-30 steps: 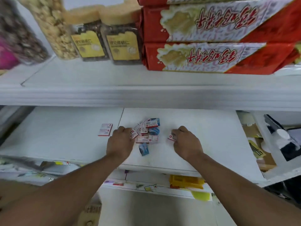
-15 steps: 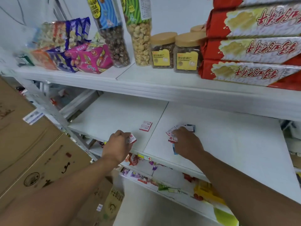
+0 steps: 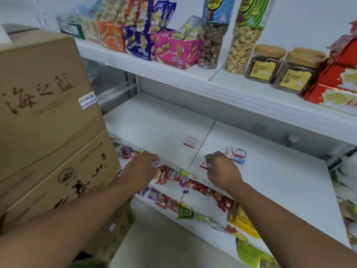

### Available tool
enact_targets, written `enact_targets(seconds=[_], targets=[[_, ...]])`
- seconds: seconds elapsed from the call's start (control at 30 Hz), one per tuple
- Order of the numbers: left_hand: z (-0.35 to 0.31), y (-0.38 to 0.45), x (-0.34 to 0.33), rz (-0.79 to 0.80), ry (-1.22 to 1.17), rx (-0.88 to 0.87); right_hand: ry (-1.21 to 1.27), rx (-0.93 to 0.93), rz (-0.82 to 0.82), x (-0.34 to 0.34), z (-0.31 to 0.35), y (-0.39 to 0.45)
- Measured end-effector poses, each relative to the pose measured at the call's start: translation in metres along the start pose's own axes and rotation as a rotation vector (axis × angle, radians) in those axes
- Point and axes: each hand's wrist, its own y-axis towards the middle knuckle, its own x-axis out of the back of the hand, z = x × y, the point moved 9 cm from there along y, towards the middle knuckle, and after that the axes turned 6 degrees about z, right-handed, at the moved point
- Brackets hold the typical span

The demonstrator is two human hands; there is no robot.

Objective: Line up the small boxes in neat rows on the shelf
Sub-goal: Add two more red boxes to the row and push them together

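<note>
1. On the white shelf's front edge, the left hand pinches one small box, fingers curled.
2. Right hand grips another box, just beside the pile.
3. One box lies apart, mid-shelf.
4. Above, two tubes read "Little Donkey"; carton writing is handwritten — unreadable.

Upper shelf board: boxed snacks are ranged in a row, orange, blue and pink. Just beside the pink box, two tall clear tubs of nuts are stood upright. Further right, two brown jars with tan lids are set touching, next to stacked red cartons. Left foreground: stacked cardboard cartons bearing brush lettering. Lowest tier: loose sweet packets, blurred.
</note>
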Motion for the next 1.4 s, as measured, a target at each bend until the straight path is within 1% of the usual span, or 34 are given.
enact_targets(seconds=[0.07, 0.2, 0.33, 0.43, 0.73, 0.87, 0.97, 1.1, 1.23, 1.4], targets=[[0.015, -0.006, 0.000, 0.015, -0.031, -0.009, -0.014, -0.008, 0.012, -0.012, 0.015, -0.004], [0.024, -0.016, -0.007, 0.055, -0.125, -0.009, -0.019, -0.026, 0.038, -0.026, 0.029, -0.013], [0.019, -0.011, -0.004, 0.057, -0.122, -0.059, -0.001, -0.044, 0.034, -0.024, 0.028, -0.012], [0.022, 0.007, -0.010, 0.052, -0.133, -0.067, 0.017, -0.059, 0.028, -0.020, 0.018, -0.002], [-0.019, 0.045, 0.005, 0.035, 0.049, -0.051, 0.156, -0.048, 0.039, -0.027, -0.015, 0.041], [-0.031, 0.071, 0.004, 0.042, 0.086, -0.038, 0.199, -0.044, 0.075, -0.038, -0.036, 0.059], [-0.031, 0.080, -0.014, 0.053, 0.129, 0.011, 0.226, -0.039, 0.118, -0.059, -0.052, 0.067], [-0.025, 0.081, -0.048, 0.115, 0.074, 0.073, 0.274, -0.066, 0.172, -0.087, -0.070, 0.066], [-0.030, 0.098, -0.058, 0.125, 0.057, 0.038, 0.311, -0.086, 0.196, -0.094, -0.082, 0.067], [-0.039, 0.140, -0.060, 0.120, 0.057, -0.008, 0.302, -0.117, 0.215, -0.107, -0.094, 0.066]])
